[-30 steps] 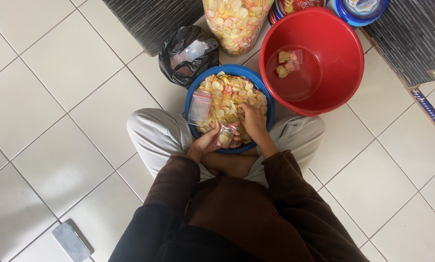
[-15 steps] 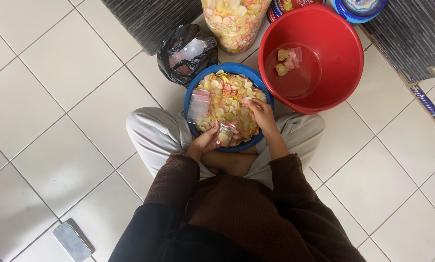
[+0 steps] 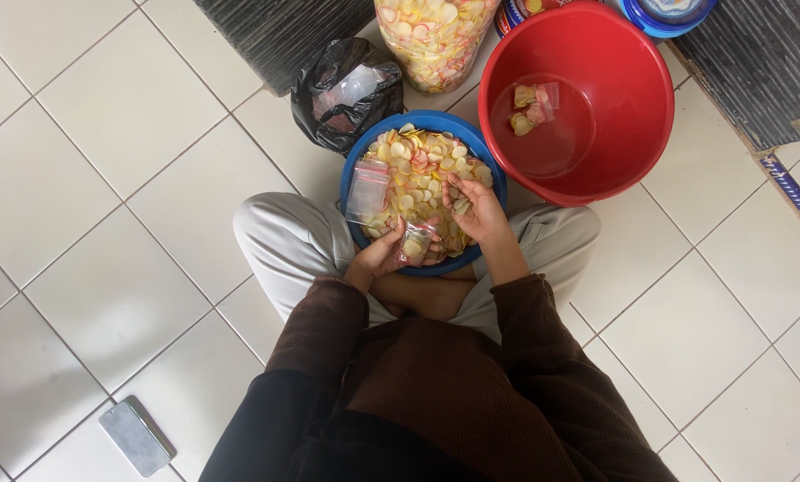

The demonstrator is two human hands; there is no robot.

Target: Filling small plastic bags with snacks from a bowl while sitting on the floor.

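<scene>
Filling step: left hand [image 3: 380, 257] pinching pouch [image 3: 415, 241] open over bowl [image 3: 357, 159]; right hand [image 3: 474, 207] cupped around chips [image 3: 422, 170]; next, likely careful tipping into pouch mouth

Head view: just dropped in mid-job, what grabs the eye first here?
The round blue plastic basin heaped with yellow and pink chips sits on the white tiled floor in front of the person's crossed legs. The left hand holds a small clear plastic bag partly filled with chips at the basin's near edge, while the right hand is in the chips. Just beyond on the right, a big red plastic tub holds one filled bag.
</scene>
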